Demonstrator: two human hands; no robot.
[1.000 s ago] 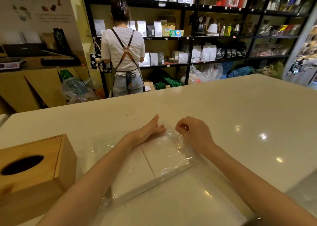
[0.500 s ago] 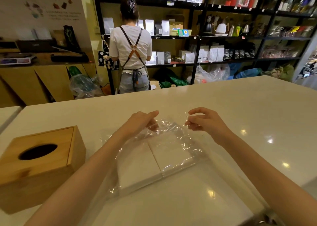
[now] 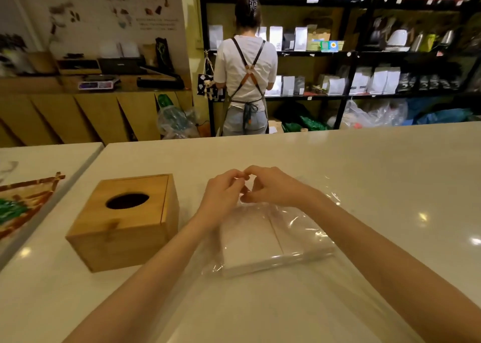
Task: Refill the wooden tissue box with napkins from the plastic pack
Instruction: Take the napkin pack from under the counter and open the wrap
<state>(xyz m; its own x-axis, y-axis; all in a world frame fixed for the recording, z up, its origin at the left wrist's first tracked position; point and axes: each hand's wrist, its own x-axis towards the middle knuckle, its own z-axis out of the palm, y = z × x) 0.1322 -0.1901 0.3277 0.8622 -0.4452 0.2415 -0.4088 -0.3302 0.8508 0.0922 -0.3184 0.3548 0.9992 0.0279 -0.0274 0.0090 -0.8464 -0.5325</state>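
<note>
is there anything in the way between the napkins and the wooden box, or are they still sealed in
The napkins lie inside the plastic pack, so the film is the barrier. The left hand and right hand pinch it at the far end. On the counter, nothing lies between pack and wooden tissue box, whose lid looks closed.

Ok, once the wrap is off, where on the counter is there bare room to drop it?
Bare counter lies right of the plastic pack and behind both hands. It is crowded between the wooden tissue box and the pack, where the left hand and forearm cross; the right hand meets it there.
</note>
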